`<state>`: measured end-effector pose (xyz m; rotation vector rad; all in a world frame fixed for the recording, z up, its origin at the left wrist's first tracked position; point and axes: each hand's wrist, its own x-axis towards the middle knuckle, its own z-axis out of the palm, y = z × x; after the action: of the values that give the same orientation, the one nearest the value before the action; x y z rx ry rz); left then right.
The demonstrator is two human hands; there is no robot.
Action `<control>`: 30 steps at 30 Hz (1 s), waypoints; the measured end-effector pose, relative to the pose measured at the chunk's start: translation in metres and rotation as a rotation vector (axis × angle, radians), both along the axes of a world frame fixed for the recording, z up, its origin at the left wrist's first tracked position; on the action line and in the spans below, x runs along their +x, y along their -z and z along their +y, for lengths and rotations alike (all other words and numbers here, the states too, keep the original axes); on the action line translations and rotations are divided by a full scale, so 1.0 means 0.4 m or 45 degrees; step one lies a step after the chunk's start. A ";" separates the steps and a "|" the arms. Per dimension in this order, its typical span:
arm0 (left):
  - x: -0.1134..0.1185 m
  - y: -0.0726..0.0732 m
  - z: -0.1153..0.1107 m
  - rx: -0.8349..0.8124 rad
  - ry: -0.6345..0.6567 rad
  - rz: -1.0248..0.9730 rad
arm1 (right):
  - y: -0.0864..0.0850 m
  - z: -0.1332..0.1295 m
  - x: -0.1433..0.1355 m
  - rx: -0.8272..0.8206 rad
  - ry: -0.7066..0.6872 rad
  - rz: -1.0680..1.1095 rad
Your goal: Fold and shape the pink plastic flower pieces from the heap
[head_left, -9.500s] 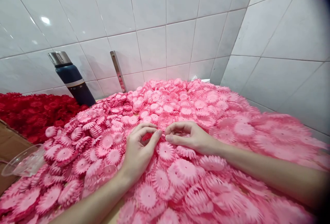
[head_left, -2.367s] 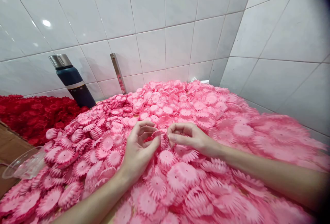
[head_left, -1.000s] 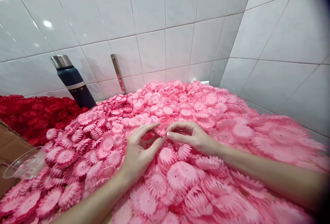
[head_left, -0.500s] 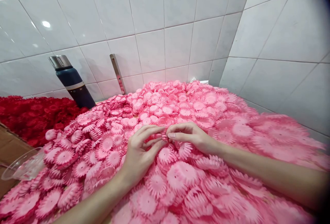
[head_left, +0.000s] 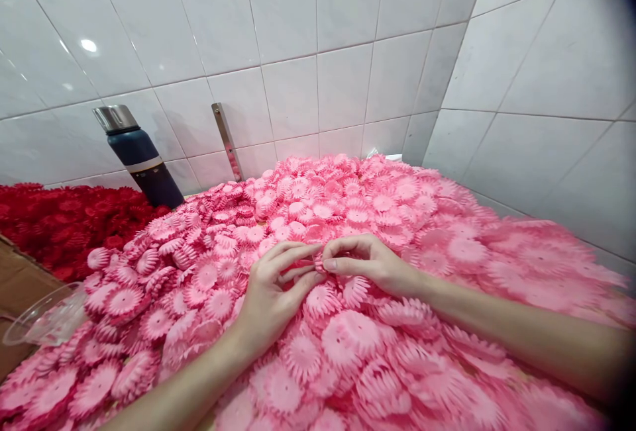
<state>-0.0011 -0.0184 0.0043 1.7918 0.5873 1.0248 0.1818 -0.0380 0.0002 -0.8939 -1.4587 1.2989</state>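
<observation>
Between my two hands, near the middle of the view, is a small pink petal piece (head_left: pixel 318 260). My left hand (head_left: pixel 278 282) has its fingers bent around the left side of this piece. From the right, my right hand (head_left: pixel 365 262) pinches the same piece between thumb and forefinger. The fingertips of both hands almost meet and partly hide it. Beneath and around them spreads a large heap of pink scalloped flower pieces (head_left: pixel 350 335), many with a small hole at the centre.
A dark blue bottle (head_left: pixel 144 163) leans at the back left beside a metal strip (head_left: pixel 227 142). Red flower pieces (head_left: pixel 64 222) are piled at the left. A clear plastic container (head_left: pixel 50 322) lies near a cardboard box (head_left: pixel 24 279). Tiled walls (head_left: pixel 293 14) rise behind and at the right.
Both hands have shifted very slightly to the right, with the small pink piece still between their fingertips.
</observation>
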 end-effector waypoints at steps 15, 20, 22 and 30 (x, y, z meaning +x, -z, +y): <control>0.000 -0.003 -0.002 -0.072 -0.147 0.049 | 0.006 0.006 0.001 0.015 0.038 -0.083; 0.002 -0.011 -0.002 -0.004 -0.209 0.196 | 0.002 0.002 -0.002 0.019 0.017 -0.130; 0.003 -0.013 -0.002 0.005 -0.230 0.228 | 0.004 0.003 -0.003 0.007 0.026 -0.133; -0.005 0.003 0.014 -0.142 -0.405 0.069 | 0.009 0.012 -0.001 -0.089 0.111 -0.129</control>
<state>-0.0031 -0.0128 0.0030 1.6646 0.9676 1.1328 0.1814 -0.0334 -0.0032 -1.0717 -1.4428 1.2621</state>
